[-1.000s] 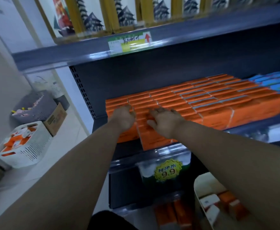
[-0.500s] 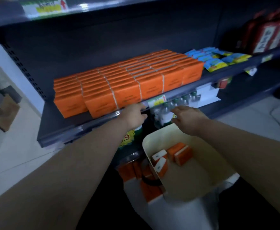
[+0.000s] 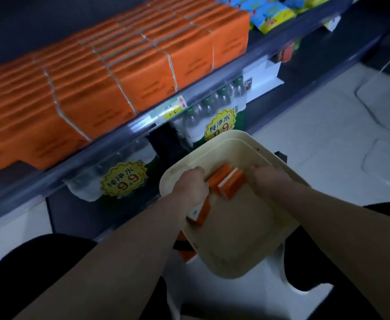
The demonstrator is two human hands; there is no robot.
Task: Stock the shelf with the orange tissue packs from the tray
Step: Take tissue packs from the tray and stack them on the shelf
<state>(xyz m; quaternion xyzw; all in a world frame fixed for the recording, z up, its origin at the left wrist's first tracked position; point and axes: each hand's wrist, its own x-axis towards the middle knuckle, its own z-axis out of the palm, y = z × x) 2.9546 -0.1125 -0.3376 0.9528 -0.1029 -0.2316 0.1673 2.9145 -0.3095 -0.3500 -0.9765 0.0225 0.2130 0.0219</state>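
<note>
My left hand [image 3: 190, 188] is curled round an orange tissue pack [image 3: 199, 213] at nine o'clock in the cream tray [image 3: 235, 250]. My right hand [image 3: 266, 179] sits by two more packs [image 3: 232, 184] at twelve, and I can't tell its grip. They look light, soft and slick-wrapped, so I'd pinch the long sides.

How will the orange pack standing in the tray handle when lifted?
Likely light and a bit squashy: the tissue pack is a small wrapped block. It stands on a narrow edge in the tray, so a nudge would probably tip it. Flat sides: unlikely to roll.
</note>
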